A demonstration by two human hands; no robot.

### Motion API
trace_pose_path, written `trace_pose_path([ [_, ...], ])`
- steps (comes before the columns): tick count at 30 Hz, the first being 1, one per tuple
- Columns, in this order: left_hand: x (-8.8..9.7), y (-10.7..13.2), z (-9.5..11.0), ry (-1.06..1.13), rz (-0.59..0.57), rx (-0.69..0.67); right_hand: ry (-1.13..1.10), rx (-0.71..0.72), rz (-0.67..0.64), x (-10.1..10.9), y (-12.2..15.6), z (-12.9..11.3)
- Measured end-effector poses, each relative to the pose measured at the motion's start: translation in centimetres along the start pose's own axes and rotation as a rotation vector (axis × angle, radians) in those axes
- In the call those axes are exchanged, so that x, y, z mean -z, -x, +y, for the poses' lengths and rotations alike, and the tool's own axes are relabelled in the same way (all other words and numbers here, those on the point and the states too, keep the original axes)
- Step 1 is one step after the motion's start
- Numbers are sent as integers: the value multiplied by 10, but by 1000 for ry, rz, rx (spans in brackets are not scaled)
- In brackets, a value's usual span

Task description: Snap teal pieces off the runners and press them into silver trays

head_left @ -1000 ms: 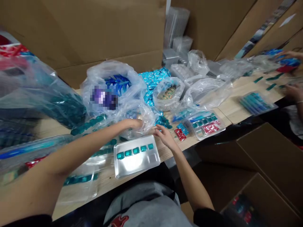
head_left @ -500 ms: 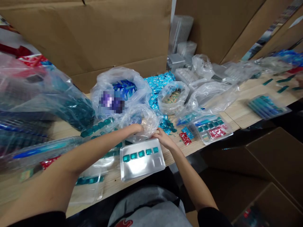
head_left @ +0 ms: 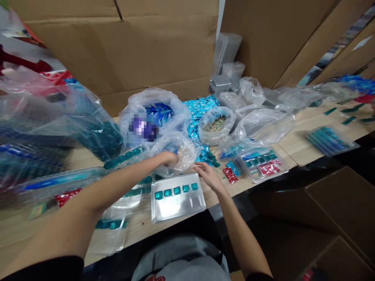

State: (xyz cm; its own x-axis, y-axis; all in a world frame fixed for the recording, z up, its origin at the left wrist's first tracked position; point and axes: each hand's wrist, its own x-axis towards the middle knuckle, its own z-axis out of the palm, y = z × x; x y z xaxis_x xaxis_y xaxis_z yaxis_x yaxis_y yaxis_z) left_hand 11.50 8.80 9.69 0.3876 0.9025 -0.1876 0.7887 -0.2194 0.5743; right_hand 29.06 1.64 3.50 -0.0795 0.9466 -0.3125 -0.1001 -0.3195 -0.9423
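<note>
My left hand reaches into a crumpled clear plastic bag; its fingers are hidden by the plastic. At the bag's right front edge is my right hand, its fingers stretched toward the bag and slightly apart, with nothing visible in them. Just below both hands lies a shallow clear tray. Several teal square pieces sit in a row in it, and one compartment at its right is bare. Small teal pieces are heaped behind my right hand.
Red and blue packets lie right of my right hand, beside a filled tray. Behind stand a bag of blue pieces and a bag of tan pieces. Stacked filled trays are at left, cardboard at the back.
My right hand has drawn slightly right, its fingertips away from the bag's front edge. The left hand stays in the bag. The camera view has shifted a little.
</note>
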Motion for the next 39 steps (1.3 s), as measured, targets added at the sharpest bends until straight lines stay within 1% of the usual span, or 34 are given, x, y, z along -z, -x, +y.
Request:
trace_pose_path([
  [2, 12, -5, -1, -40, -156, -1, -42, 69, 68, 11, 8, -14],
  [4, 32, -3, -2, -69, -276, -23, -100, 142, 117, 17, 20, -31],
  [5, 43, 1, -3, -75, -302, -42, -127, 176, 130, 17, 26, -39],
  [7, 65, 15, -3, -69, -286, -86, -197, 212, 87, 7, 39, -55],
  [8, 74, 25, -3, -53, -245, -109, -249, 203, 29, -3, 44, -62],
  [9, 80, 36, -2, -19, -188, -137, -334, 163, -62, -14, 48, -68],
  [10, 83, 48, 0, 32, -130, -173, -424, 93, -155, -27, 49, -73],
  [12, 82, 68, 5, 139, -44, -242, -570, -98, -288, -55, 48, -80],
  [13, 78, 75, 7, 163, -7, -267, -603, -182, -334, -68, 44, -83],
  [15, 71, 83, 12, 115, 61, -301, -618, -257, -354, -89, 35, -88],
  [17, 68, 85, 12, 37, 138, -351, -580, -239, -298, -103, 24, -93],
  [19, 72, 91, 7, 32, 223, -398, -505, -210, -228, -110, 14, -98],
  [20, 75, 98, 2, 52, 294, -404, -465, -205, -210, -111, 10, -100],
  [21, 77, 108, -5, 72, 393, -389, -428, -204, -207, -111, 6, -103],
  [22, 79, 121, -12, 88, 520, -359, -396, -205, -212, -109, 2, -105],
  [24, 74, 156, -28, 115, 809, -256, -354, -207, -229, -104, -5, -110],
  [25, 67, 176, -37, 135, 940, -190, -335, -207, -227, -102, -8, -112],
  [26, 58, 194, -45, 160, 1034, -109, -319, -208, -218, -99, -10, -114],
  [27, 47, 211, -51, 168, 1072, -42, -305, -209, -207, -97, -11, -115],
  [28, 35, 226, -57, 149, 1044, -8, -287, -212, -199, -96, -11, -115],
  [29, 22, 238, -61, 133, 993, 16, -264, -214, -201, -95, -11, -115],
  [31, 1, 253, -65, 108, 891, 35, -204, -193, -248, -97, -8, -111],
  [32, -7, 258, -67, 95, 868, 42, -168, -158, -289, -98, -7, -109],
  [34, -19, 267, -71, 44, 877, 59, -83, -23, -335, -99, -8, -101],
  [36, -25, 278, -78, -39, 916, 91, 64, 151, -314, -96, -14, -93],
  [39, -28, 290, -90, -168, 978, 178, 466, 365, -260, -86, -29, -86],
])
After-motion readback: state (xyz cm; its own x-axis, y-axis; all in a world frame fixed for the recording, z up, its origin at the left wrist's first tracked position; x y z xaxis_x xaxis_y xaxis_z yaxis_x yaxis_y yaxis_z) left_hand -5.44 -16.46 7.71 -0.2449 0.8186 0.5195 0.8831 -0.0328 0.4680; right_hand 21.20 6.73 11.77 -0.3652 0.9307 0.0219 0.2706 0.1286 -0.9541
